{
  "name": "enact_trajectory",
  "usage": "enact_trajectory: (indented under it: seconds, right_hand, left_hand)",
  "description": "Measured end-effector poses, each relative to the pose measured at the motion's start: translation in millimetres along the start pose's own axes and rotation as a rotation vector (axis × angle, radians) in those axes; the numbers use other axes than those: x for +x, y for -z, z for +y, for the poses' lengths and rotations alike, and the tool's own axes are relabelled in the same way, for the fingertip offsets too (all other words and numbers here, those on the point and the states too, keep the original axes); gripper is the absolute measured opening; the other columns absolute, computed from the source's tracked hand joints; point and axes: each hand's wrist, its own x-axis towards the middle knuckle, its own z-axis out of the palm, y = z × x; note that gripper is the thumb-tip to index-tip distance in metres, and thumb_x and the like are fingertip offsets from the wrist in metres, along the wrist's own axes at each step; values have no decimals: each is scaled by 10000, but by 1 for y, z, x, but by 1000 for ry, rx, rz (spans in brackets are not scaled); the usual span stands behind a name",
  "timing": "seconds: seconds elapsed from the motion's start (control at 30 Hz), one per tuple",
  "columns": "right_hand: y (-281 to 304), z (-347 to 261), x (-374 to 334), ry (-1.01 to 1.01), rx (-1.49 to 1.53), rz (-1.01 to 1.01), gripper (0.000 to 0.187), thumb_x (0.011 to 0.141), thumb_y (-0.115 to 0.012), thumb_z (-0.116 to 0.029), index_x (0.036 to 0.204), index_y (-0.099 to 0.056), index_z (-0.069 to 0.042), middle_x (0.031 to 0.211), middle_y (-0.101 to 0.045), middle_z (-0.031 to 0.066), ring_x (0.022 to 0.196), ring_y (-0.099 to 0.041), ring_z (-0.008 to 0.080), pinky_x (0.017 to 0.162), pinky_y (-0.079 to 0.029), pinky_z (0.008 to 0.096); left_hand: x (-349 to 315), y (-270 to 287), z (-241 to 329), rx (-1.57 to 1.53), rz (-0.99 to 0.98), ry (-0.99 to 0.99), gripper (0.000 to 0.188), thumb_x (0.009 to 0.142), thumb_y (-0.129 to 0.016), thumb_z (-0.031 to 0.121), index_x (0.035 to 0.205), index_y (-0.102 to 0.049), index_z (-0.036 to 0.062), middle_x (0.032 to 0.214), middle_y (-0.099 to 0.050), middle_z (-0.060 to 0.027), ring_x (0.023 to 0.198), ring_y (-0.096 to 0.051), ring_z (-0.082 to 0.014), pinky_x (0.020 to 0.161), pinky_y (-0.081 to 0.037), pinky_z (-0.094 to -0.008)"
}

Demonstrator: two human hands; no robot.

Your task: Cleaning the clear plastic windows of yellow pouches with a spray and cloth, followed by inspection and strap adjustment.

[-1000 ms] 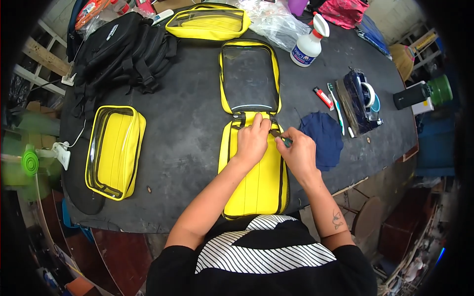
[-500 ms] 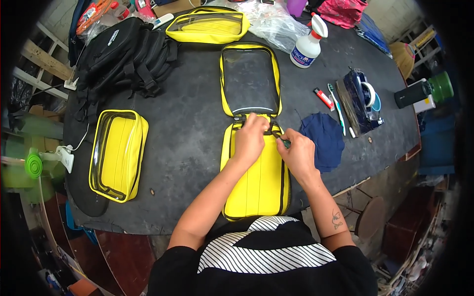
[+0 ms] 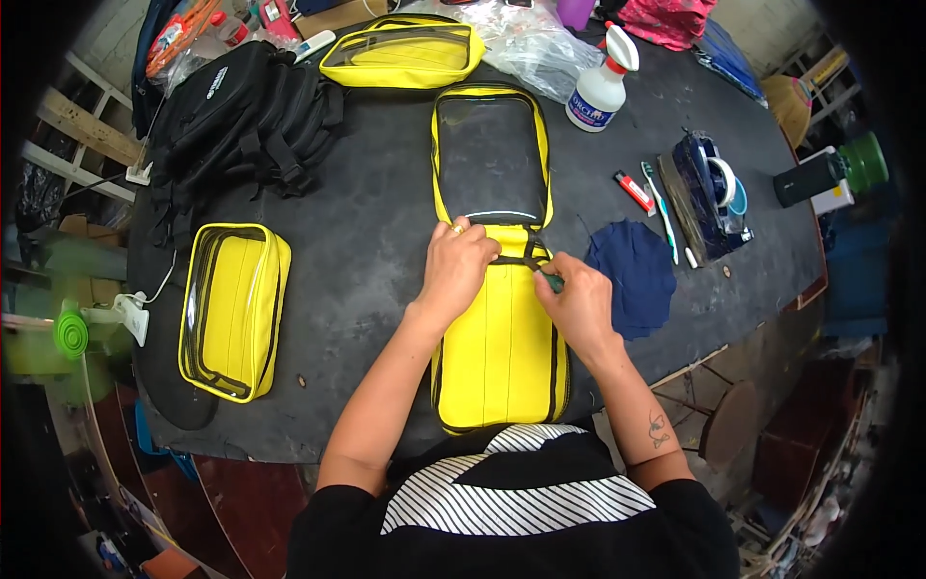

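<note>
The yellow case (image 3: 497,362) lies open on the black table (image 3: 338,289), directly in front of the person, with its clear lid (image 3: 492,154) folded out flat beyond it. The left hand (image 3: 457,261) has shifted leftward from the middle of the hinge edge and now bears on the upper left corner, exposing more of the black trim (image 3: 513,260) that crosses the case below the hinge. The right hand (image 3: 581,294) remains near the upper right corner, closed around a small green-handled tool (image 3: 553,282) whose working end points toward the trim. The hands are apart, with the trim spanning the gap. The left fingertips appear to touch the trim; whether they pinch it or merely press it cannot be told, as the hand covers the contact. The shift likely improves access for the tool and steadies the edge; detail work at the hinge appears unfinished.
</note>
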Motion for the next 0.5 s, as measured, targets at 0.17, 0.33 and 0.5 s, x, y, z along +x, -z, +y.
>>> enact_trajectory:
  seconds: [0.17,0.33,0.5]
  right_hand:
    - [-9,-5,1,16,10,-4,152,748,-724,-106,788,-606,-19,710,-646,149,617,-639,320,549,-484,384]
    - [-10,-4,-2,-32,32,-30,147,756,-717,-105,782,-608,-10,729,-652,150,603,-635,301,555,-473,371]
    - [-11,-8,0,-31,67,-12,167,749,-730,-120,773,-597,-22,689,-639,144,603,-634,314,539,-475,382]
  left_hand:
    - [4,-1,6,72,-40,-49,54,738,-623,34,751,-667,62,737,-568,-47,770,-528,-228,751,-361,-361]
    - [-10,-22,9,81,129,37,122,766,-540,-33,835,-517,65,816,-505,-72,811,-529,-246,765,-344,-376]
    - [-10,-21,4,-76,133,114,97,816,-507,-52,845,-503,41,819,-512,-85,832,-533,-280,788,-362,-384]
